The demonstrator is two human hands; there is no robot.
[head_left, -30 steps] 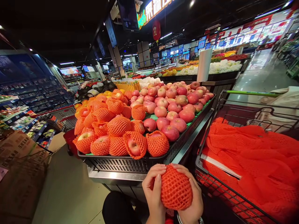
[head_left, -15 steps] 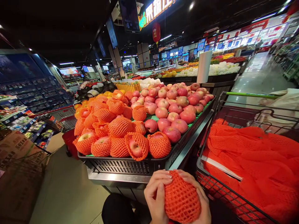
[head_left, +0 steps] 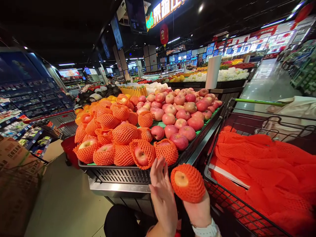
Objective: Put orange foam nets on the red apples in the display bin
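An apple in an orange foam net (head_left: pixel 194 186) rests in my right hand (head_left: pixel 198 209), its pale bare end showing through the net's opening. The fingers of that hand are mostly hidden behind the fruit. My left hand (head_left: pixel 163 194) is upright just left of this apple, fingers stretched out and nothing in them. Beyond my hands, net-covered apples (head_left: pixel 125 133) are heaped on the left side of a black display crate (head_left: pixel 125 174). Bare red apples (head_left: pixel 170 118) lie on the right side, over green matting.
To the right stands a wire shopping cart (head_left: pixel 237 205) heaped with orange foam nets (head_left: pixel 261 164); a pale cloth bag (head_left: pixel 293 112) is at its far end. A white roll (head_left: pixel 213 72) stands behind the apples. Cardboard boxes (head_left: pixel 17 161) are at left.
My left hand has come off the netted apple and opened out beside it. My right hand has raised the apple and turned it so its uncovered end shows.
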